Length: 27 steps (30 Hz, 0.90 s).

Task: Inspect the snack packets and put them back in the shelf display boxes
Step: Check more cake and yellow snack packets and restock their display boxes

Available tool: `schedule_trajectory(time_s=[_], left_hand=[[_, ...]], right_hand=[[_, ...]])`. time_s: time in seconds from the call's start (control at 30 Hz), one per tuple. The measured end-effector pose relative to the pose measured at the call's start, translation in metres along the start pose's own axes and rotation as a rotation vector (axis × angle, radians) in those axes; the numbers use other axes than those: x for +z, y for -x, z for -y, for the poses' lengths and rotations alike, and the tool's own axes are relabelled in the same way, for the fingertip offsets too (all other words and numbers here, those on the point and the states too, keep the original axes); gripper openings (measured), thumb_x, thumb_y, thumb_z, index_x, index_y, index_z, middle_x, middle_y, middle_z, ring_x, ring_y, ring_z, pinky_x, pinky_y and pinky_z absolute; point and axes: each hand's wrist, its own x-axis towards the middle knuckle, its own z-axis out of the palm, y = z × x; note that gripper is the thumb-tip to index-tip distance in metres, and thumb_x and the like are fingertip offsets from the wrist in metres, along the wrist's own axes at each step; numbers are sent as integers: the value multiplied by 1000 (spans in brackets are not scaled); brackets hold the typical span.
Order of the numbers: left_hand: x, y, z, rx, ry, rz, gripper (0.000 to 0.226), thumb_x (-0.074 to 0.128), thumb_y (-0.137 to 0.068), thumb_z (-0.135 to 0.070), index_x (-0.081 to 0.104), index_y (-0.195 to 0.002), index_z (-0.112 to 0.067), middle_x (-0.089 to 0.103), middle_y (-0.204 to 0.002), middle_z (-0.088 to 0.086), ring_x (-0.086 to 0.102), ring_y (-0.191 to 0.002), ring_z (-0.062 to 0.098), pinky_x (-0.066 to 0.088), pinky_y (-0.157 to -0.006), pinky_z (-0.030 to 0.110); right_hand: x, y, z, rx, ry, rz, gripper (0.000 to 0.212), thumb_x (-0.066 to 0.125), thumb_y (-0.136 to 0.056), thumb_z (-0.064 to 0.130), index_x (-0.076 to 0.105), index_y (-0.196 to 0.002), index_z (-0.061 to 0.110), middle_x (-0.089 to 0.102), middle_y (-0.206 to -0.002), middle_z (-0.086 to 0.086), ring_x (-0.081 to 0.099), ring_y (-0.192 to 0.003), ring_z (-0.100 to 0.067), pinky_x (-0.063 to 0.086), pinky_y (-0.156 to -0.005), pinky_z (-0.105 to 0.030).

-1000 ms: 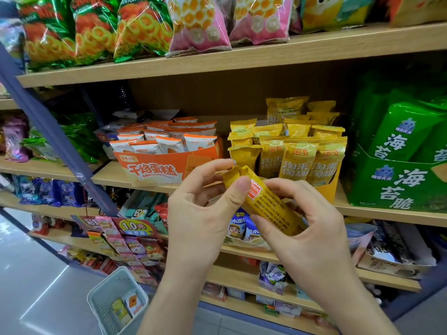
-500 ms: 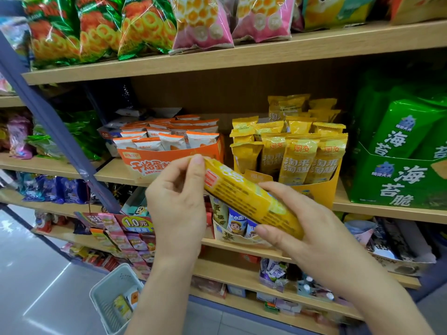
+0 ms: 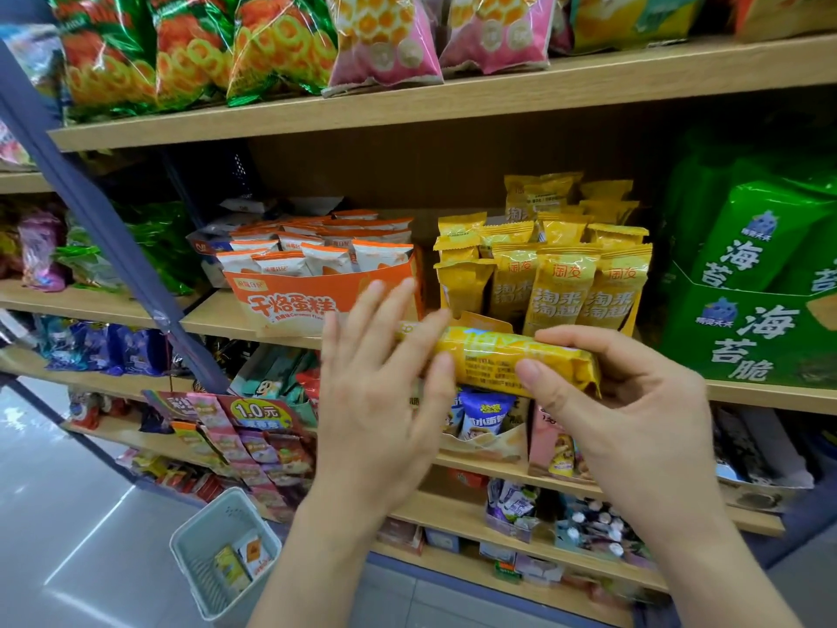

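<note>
A long yellow snack packet lies almost level in front of the shelf. My right hand grips its right half, thumb under and fingers over the top. My left hand is at the packet's left end with fingers straight and spread, the thumb touching the packet's front. Behind them stands the yellow display box with several matching yellow packets upright in it. To its left is an orange display box holding white-and-orange packets.
A green seaweed-snack box fills the shelf at the right. Big crisp bags line the top shelf. Lower shelves carry small packets and a 1.0 price sign. A pale basket with a few packets stands on the floor below left.
The yellow packet has turned from slanted to nearly level. My left hand has let go of its end and opened its fingers. The camera moved slightly closer to the shelf.
</note>
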Motion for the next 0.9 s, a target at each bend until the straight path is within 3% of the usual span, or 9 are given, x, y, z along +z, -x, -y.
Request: schedule_trajectory(time_s=[0.1, 0.23, 0.3, 0.37, 0.53, 0.63, 0.73, 0.9], left_hand=[[5, 6, -15, 129, -59, 117, 57, 27, -101, -55, 38, -148, -25, 36, -156, -2, 22, -148, 14, 5, -122, 44], [16, 11, -11, 188, -68, 78, 53, 31, -103, -52, 33, -147, -23, 54, -137, 3, 47, -129, 21, 27, -116, 51], [19, 14, -7, 139, 49, 41, 52, 33, -103, -51, 36, -145, -20, 58, -124, 3, 54, -113, 21, 44, -99, 51], [20, 15, -6, 44, 245, 56, 53, 32, -102, -52, 34, -147, -23, 57, -122, 0, 56, -107, 17, 51, -87, 45], [23, 22, -8, -73, 518, 145, 52, 34, -102, -52, 33, -150, -33, 55, -132, -13, 56, -121, 16, 52, -94, 40], [20, 23, -17, -82, 594, 114, 48, 43, -104, -21, 33, -150, -32, 51, -140, -16, 51, -129, 10, 49, -100, 28], [18, 22, -29, -34, 519, -8, 71, 51, -88, 20, 36, -147, -16, 52, -142, -3, 48, -133, 7, 43, -102, 17], [15, 19, -30, -95, 654, -42, 64, 56, -86, 13, 53, -138, -25, 58, -136, -7, 53, -130, 15, 48, -103, 32]], right_hand=[[5, 2, 0, 27, -27, -25, 24, 77, -68, 31, 74, -90, 24, 74, -79, 5, 69, -70, -5, 51, -58, -12], [3, 1, 2, 62, -45, 24, 21, 75, -69, 37, 75, -86, 26, 75, -81, 6, 71, -75, -9, 55, -62, -17], [0, -2, 5, 82, -62, 116, 29, 74, -66, 42, 75, -91, 29, 75, -86, 7, 72, -79, -10, 56, -65, -20], [-2, -5, 6, 65, -35, 201, 35, 74, -64, 44, 74, -98, 35, 75, -92, 9, 71, -83, -9, 55, -67, -19], [-2, -7, 4, 1, -45, 220, 34, 76, -67, 34, 71, -100, 36, 75, -94, 13, 70, -91, -6, 53, -72, -15], [5, -3, -3, -28, -10, 164, 33, 77, -68, 29, 71, -100, 37, 75, -94, 17, 70, -93, -5, 54, -76, -16], [10, 2, -9, -36, 5, 100, 34, 79, -68, 29, 72, -101, 37, 74, -92, 18, 70, -91, -2, 54, -73, -16], [12, 3, -8, -56, 65, 88, 35, 80, -69, 36, 74, -103, 38, 74, -92, 18, 70, -89, -7, 55, -68, -23]])
